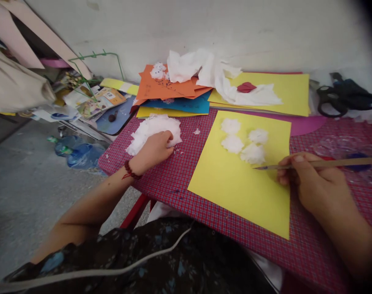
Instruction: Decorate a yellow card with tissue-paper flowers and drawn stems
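At centre of the checked cloth (pixel 173 183), a yellow sheet (pixel 235 196) lies flat and square before the person, judged so that both hands reach it without stretching. Four white tissue tufts (pixel 244 143) cluster at its 12 o'clock end, touching or nearly so.

Right hand (pixel 314 179), at 3 o'clock of the sheet, pinches a thin wooden stick (pixel 323 164) between thumb and fingers, pen-fashion. The shaft runs out toward 3 o'clock and the dark tip lies just beside the lowest tuft. Such a hold suits fine steering of the tip. Whether the tip touches the paper cannot be told.

Left hand (pixel 157 149), at 9 o'clock off the sheet, rests with fingers curled into a heap of white tissue (pixel 152 124). The fingertips are buried, so whether they pinch a piece cannot be told. The heap lies near the sheet, handy to that hand.

Stacked coloured card (pixel 173 87) and crumpled tissue (pixel 204 67) at 11 o'clock, and black scissors (pixel 342 98) at 1 o'clock, lie well apart from both hands, near the wall.
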A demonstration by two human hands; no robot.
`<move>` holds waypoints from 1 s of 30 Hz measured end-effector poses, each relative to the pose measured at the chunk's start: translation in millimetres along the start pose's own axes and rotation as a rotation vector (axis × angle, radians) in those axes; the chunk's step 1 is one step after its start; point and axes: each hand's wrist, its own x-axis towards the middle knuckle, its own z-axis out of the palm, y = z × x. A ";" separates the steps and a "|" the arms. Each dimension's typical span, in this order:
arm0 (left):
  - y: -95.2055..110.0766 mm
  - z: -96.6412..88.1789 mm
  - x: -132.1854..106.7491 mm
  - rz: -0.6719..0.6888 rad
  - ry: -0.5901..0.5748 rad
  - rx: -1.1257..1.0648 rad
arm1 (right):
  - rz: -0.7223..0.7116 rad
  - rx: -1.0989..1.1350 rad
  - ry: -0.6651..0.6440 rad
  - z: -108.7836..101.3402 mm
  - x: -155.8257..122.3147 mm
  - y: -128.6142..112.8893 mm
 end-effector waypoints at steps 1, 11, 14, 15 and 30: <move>-1.6 -0.4 0.3 -0.008 -0.001 -0.019 | 0.001 0.000 0.001 0.1 -0.1 -0.8; -14.5 -13.3 7.9 -0.128 -0.001 -0.462 | -0.022 0.024 0.021 1.1 1.5 1.3; 1.9 -39.7 4.5 -0.048 0.030 -0.641 | -0.034 0.069 0.028 1.6 2.4 2.6; 11.2 -49.6 3.4 -0.026 0.023 -0.692 | -0.035 0.081 0.035 1.9 2.4 2.2; 139.9 -2.9 56.7 0.795 -0.601 -0.516 | -0.093 0.141 -0.003 2.2 8.2 0.6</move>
